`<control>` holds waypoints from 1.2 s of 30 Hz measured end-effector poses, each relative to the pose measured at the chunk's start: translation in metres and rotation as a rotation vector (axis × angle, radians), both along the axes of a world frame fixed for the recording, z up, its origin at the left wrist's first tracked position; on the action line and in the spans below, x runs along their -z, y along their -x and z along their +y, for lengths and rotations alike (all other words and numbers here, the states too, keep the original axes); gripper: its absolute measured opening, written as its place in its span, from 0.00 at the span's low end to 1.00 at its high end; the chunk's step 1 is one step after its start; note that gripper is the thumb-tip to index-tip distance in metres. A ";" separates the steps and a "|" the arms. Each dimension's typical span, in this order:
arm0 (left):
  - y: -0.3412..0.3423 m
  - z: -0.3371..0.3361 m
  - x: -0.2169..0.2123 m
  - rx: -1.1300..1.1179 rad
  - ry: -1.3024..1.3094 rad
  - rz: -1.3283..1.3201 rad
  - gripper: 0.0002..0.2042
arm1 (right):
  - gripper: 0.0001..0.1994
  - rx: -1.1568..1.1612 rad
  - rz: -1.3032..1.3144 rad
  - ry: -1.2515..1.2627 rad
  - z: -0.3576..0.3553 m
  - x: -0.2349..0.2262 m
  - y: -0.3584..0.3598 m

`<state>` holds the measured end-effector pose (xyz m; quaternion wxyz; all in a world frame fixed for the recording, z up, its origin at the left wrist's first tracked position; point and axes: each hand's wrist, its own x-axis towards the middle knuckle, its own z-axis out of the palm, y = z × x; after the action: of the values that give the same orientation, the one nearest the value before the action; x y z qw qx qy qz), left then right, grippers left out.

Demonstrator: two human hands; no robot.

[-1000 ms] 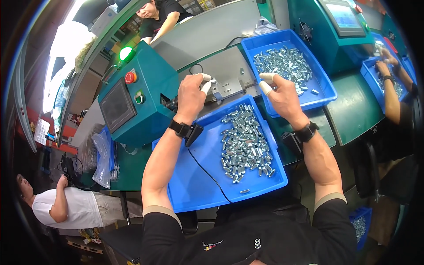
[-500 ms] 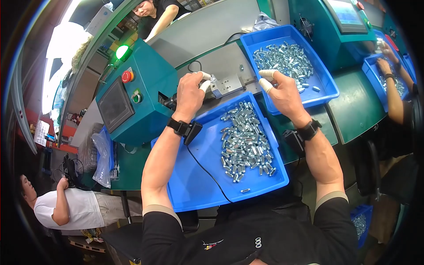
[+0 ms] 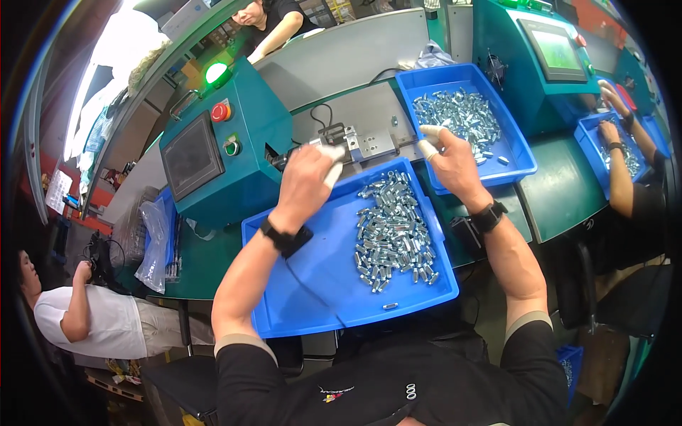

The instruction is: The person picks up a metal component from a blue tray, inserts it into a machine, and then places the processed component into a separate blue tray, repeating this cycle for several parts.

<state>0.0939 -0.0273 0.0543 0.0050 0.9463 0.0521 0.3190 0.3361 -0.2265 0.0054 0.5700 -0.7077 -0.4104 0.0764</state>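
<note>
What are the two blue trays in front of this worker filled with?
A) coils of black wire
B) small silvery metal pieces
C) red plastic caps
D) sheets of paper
B: both the near blue tray and the far blue tray hold heaps of small silvery metal pieces.

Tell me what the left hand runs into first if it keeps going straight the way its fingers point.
The left hand points up and away toward the small metal fixture on the grey plate beside the teal machine. It would probably meet that fixture first, though depth is hard to judge from above.
</note>
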 end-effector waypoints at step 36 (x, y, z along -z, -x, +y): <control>0.103 -0.014 0.031 -0.143 0.766 0.427 0.15 | 0.36 -0.680 0.403 0.123 0.094 -0.014 0.049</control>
<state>-0.0088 -0.0409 0.0233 0.3222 0.9149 0.2318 0.0735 0.2875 -0.1326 0.0192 0.5376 -0.5352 -0.4961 0.4225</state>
